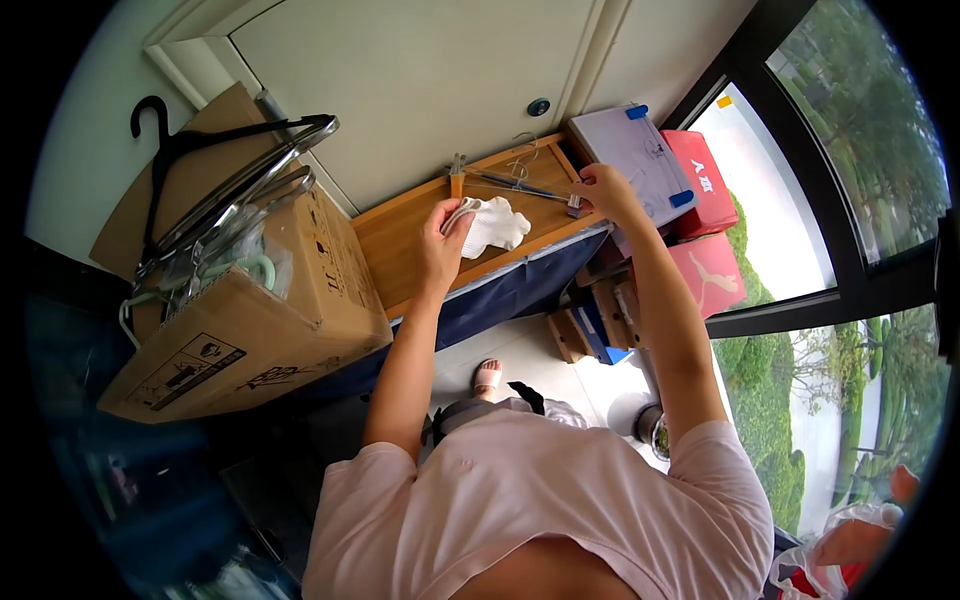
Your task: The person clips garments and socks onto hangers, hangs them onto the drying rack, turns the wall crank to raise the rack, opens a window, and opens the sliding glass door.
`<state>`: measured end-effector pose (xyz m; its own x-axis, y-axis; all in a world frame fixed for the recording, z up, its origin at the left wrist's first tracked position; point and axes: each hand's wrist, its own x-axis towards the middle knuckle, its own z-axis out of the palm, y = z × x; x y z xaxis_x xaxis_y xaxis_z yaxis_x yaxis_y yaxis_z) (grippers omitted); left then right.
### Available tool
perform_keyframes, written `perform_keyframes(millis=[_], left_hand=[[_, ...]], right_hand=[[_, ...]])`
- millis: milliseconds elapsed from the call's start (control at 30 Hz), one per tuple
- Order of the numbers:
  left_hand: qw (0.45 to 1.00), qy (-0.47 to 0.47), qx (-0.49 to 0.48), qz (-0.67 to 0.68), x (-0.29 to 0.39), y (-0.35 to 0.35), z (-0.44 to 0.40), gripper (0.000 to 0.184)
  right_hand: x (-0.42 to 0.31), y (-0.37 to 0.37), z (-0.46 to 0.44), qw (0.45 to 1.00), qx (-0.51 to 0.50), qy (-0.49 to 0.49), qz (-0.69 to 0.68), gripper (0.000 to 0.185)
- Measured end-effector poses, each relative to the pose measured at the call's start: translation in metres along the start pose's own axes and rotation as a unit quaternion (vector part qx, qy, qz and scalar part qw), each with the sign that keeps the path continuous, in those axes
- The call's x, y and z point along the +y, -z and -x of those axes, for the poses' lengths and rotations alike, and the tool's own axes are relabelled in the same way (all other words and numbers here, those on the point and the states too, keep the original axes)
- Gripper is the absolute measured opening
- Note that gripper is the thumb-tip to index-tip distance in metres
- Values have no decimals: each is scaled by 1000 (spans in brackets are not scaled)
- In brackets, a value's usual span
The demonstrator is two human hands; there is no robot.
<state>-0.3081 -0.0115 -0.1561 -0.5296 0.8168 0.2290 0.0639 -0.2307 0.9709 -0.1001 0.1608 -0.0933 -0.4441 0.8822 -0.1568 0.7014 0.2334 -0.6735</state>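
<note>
My left hand is closed on the cuff of a white sock, which spreads out to the right over the wooden top. My right hand is closed, its fingertips at the right end of a clip hanger beside a metal clip. The hanger has a thin bar and a wire hook pointing toward the wall. Near its left end, just above the sock, stands an orange-and-metal clip.
A wooden cabinet top runs along the wall. On its left, a cardboard box holds black and metal hangers. To the right are a lidded plastic box, red boxes and windows. Shoe boxes lie below.
</note>
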Motion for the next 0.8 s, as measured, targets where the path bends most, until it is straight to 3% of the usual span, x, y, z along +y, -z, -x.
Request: perform_keyframes(millis=[133, 333, 433, 467, 533, 800], left_hand=[[999, -34, -26, -4, 42, -5, -18, 28], [994, 10, -92, 49, 83, -9, -26, 23], [988, 15, -134, 74, 94, -18, -25, 16], [988, 14, -136, 75, 94, -23, -25, 16], [982, -10, -164, 93, 92, -38, -24, 22], [958, -18, -276, 78, 105, -100, -7, 53]], right_hand=[[-10, -2, 8, 997, -28, -11, 77, 29], [-12, 1, 47, 990, 120, 67, 40, 29], [-11, 22, 83, 966, 179, 50, -180, 26], [-10, 27, 94, 966, 182, 50, -179, 26], [-10, 37, 116, 887, 145, 73, -432, 23], [-32, 54, 165, 872, 174, 185, -419, 21]])
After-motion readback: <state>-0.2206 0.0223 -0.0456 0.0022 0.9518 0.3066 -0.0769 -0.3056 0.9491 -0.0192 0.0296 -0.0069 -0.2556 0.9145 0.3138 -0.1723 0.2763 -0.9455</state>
